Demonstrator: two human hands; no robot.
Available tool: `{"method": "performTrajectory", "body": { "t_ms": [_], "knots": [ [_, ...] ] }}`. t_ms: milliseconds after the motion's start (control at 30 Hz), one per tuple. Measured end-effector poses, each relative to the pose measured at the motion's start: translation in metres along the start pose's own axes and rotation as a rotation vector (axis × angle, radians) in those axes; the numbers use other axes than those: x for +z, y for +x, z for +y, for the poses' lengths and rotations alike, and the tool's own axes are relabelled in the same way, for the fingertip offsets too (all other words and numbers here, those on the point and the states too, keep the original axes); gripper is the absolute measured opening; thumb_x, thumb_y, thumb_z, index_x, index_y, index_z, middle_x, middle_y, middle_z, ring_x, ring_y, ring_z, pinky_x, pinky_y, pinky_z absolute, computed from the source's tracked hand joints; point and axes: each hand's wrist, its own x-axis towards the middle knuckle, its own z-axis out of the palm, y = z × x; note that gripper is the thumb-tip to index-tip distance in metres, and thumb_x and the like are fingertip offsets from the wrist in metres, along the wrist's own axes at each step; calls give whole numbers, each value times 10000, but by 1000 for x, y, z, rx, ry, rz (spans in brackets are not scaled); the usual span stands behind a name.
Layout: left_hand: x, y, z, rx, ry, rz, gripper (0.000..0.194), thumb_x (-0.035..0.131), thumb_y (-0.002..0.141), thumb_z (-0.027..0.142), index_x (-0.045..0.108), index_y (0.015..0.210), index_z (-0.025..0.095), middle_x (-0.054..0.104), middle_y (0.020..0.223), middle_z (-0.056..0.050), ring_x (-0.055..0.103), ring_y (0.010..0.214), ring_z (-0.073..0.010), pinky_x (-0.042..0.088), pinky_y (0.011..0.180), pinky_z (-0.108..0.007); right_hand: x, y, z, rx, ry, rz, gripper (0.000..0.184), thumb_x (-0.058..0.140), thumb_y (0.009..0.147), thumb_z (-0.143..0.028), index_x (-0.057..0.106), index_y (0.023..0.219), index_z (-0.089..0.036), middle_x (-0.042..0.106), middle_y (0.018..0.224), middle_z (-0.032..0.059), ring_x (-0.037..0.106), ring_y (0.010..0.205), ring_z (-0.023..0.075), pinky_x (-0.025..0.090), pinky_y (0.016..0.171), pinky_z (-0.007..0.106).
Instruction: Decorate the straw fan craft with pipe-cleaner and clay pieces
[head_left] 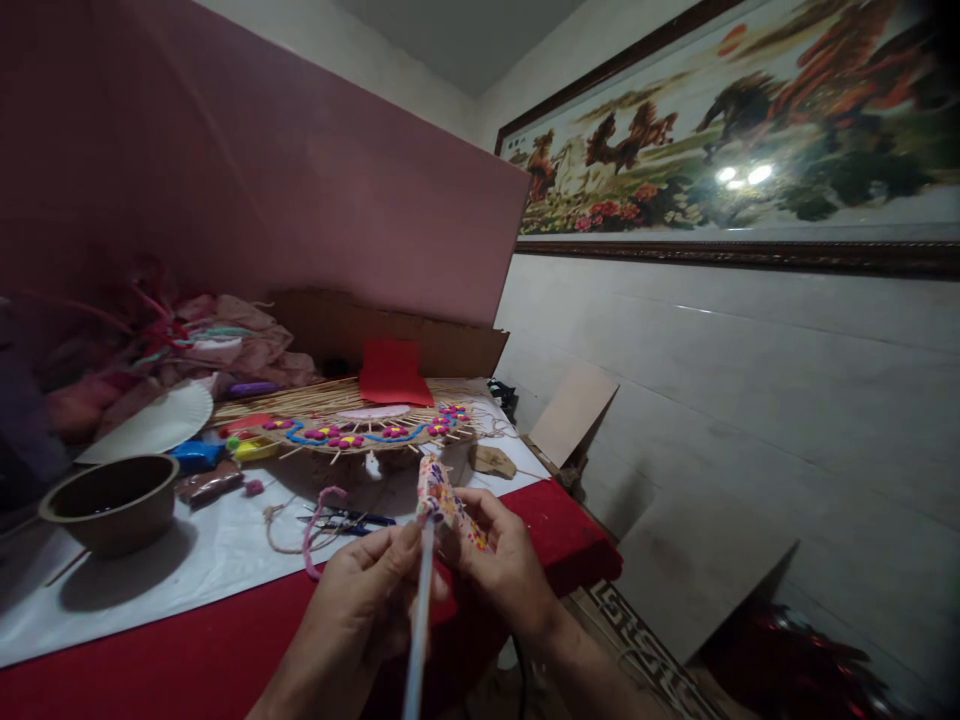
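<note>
A glue gun [436, 487] with a floral print is held up over the table's front edge. My right hand [504, 553] is closed around its patterned body. My left hand [375, 580] pinches at its rear end, where a long translucent glue stick [421, 620] sticks out toward me. Part of the left fingers is hidden behind the stick. Just beyond stands a curved cardboard piece [360, 437] decorated with pink flowers and a blue wavy line, with short sticks along its edge. Dark-handled scissors [356, 521] and a pink fuzzy strip [309, 540] lie close to my left hand.
To the left are a dark bowl [112, 505], a white paper plate [161, 420] and packets of coloured clay [210, 482]. Behind lie many thin sticks [315, 398] and red paper [391, 370]. A cardboard scrap [491, 461] sits at right, near the red-covered table edge [577, 540].
</note>
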Motion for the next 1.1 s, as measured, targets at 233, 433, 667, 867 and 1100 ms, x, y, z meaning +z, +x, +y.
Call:
{"method": "performTrajectory", "body": {
  "t_ms": [233,433,667,867,1100],
  "knots": [
    [3,5,17,405,345,187,191,686,669,335,657,705,150,619,555,-6,508,450,-91,351,415,-181,-16,-3,-3,296,480,-178,295,640,760,-397,549,884,-145,538,612,-26,370,358,32,244,300,140],
    [-1,15,22,890,751,294,71,609,754,235,671,754,200,632,747,-32,550,699,-172,425,625,-280,-19,-12,-11,383,613,-170,250,636,774,-333,533,931,-168,563,749,-2,376,406,19,254,312,110],
    [3,22,35,1114,1026,205,159,560,800,152,678,859,241,615,832,-38,477,846,-206,374,752,-348,-19,-17,-4,352,586,-247,279,615,789,-390,546,920,-153,536,671,-13,355,361,20,218,292,125],
    [10,15,52,895,1032,-36,169,533,828,258,693,880,254,610,921,-54,462,916,-222,369,799,-373,-25,-18,-1,300,414,-279,343,624,772,-457,580,853,-127,455,573,-48,286,351,13,214,323,152],
    [19,12,66,658,937,-286,236,621,741,280,642,518,204,565,725,-41,481,823,-216,377,748,-348,-28,-14,-19,266,250,-312,355,715,673,-452,625,831,-147,444,582,-48,291,430,28,242,401,160]
  ]
}}
